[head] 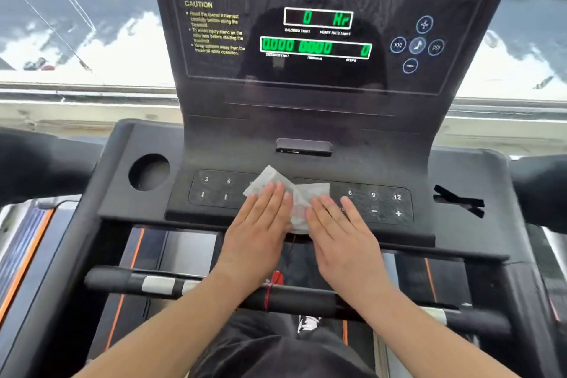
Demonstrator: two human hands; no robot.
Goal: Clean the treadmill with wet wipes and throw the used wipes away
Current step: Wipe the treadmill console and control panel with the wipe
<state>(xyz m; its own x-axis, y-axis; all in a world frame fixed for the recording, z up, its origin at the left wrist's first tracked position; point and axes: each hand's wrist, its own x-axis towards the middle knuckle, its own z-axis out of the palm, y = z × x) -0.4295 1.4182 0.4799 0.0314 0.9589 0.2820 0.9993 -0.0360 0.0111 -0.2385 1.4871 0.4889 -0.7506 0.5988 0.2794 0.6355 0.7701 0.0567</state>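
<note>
A white wet wipe (277,179) lies spread on the button panel of the black treadmill console (454,233), in the middle between the two keypads. My left hand (260,224) presses flat on the wipe's left half with straight fingers. My right hand (340,227) presses flat on its right half, fingers straight too. Part of the wipe bunches up between the two hands and hangs a little over the console's front edge.
The upright display (316,49) glows with green digits behind the panel. A round cup holder (148,172) sits at the left, black straps (458,201) at the right. A black handlebar (306,298) with a red cord crosses under my forearms. Windows lie beyond.
</note>
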